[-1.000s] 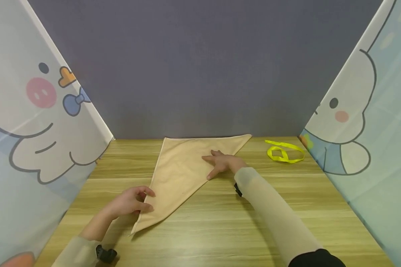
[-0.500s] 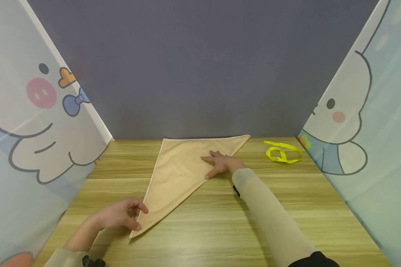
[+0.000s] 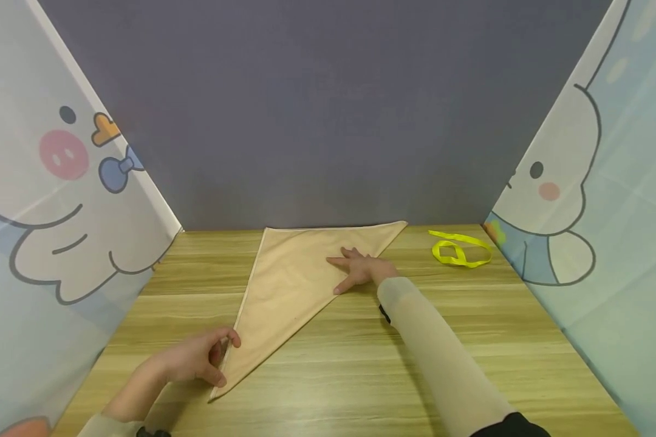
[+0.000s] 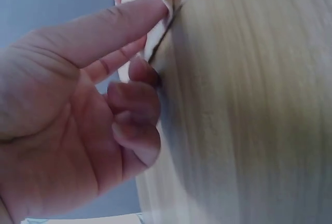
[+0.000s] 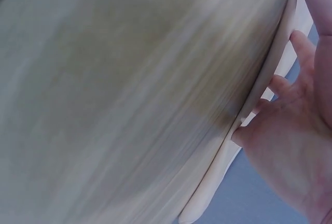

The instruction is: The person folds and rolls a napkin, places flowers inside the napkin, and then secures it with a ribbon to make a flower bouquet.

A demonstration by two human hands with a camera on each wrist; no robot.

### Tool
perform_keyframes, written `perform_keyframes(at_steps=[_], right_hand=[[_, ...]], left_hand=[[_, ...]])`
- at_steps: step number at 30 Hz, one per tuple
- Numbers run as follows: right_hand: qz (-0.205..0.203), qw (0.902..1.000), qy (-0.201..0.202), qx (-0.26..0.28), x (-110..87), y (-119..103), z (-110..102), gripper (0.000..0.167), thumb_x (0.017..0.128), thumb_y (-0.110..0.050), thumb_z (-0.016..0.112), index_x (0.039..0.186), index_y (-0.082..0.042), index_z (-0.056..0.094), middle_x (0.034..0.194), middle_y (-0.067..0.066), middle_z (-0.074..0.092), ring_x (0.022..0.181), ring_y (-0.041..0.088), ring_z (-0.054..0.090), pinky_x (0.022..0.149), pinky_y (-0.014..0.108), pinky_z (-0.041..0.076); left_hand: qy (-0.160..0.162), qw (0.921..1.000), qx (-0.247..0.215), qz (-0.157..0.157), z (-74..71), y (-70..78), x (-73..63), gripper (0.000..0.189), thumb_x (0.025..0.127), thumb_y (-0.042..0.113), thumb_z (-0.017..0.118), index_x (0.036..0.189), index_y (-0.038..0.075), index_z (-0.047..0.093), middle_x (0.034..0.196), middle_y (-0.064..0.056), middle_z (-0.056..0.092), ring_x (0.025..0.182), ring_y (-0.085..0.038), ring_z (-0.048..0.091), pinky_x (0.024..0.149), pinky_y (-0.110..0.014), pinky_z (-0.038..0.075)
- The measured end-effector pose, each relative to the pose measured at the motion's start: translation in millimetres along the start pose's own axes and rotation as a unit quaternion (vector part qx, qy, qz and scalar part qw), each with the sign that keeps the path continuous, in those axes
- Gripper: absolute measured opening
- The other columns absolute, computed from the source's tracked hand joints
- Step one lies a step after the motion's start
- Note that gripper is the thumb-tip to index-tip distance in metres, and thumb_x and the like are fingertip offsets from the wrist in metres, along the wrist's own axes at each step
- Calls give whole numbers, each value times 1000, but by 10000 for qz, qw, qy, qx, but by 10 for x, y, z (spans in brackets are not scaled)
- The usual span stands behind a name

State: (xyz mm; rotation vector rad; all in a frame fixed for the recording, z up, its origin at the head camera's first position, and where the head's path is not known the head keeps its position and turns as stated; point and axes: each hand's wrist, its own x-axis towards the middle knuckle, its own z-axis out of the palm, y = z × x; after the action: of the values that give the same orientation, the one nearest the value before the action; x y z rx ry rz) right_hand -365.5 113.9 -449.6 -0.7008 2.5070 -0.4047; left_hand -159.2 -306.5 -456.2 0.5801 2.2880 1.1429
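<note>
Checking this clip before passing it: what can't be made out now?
Head view: what lies under the beige cloth, which covers it.
Head view: most of the black device at the left wrist, cut off by the bottom edge.
Left wrist view: whether the left hand pinches or only touches the cloth; thumb and top edge hide the contact.
Right wrist view: the thumb tip of the right hand, cut off by the top edge.

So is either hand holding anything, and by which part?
The right hand grips nothing; it rests spread on the cloth. The left hand touches the cloth's left edge beside its nearest corner; whether its fingers pinch it can't be told.
</note>
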Motion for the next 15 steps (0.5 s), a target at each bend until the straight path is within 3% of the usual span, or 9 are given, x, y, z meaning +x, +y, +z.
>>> perform_keyframes(at_steps=[4,8,12,15], right_hand=[[-38,10000,33,26,-6,-6,4,100,97,-59,79,176,-38,23,186,10,-6,171,41,-14,135,69,-3],[-38,10000,37,16,10,7,20,100,97,-60,79,176,-39,22,187,10,-7,171,41,-14,135,69,-3],[-11,10000,33,-21,25,22,29,100,96,-63,78,176,-41,21,187,9,-7,171,40,-14,136,68,-2],[15,10000,65,4,32,25,26,101,96,-63,79,176,-42,22,187,8,-7,171,39,-14,136,68,-2]], left_hand=[[-28,9995,126,-290,12,12,-14,66,80,-2,91,133,8,54,81,-2,47,69,-11,47,59,-24,41],[-102,9997,60,-221,-28,31,42,58,83,2,91,130,4,56,81,-1,46,68,-9,46,59,-24,41],[540,9980,257,196,-111,88,251,41,94,17,87,123,1,62,83,-3,53,70,-9,50,60,-26,45],[1166,9893,693,537,-153,128,501,51,97,29,86,135,3,64,112,-14,69,99,-23,68,84,-40,60]])
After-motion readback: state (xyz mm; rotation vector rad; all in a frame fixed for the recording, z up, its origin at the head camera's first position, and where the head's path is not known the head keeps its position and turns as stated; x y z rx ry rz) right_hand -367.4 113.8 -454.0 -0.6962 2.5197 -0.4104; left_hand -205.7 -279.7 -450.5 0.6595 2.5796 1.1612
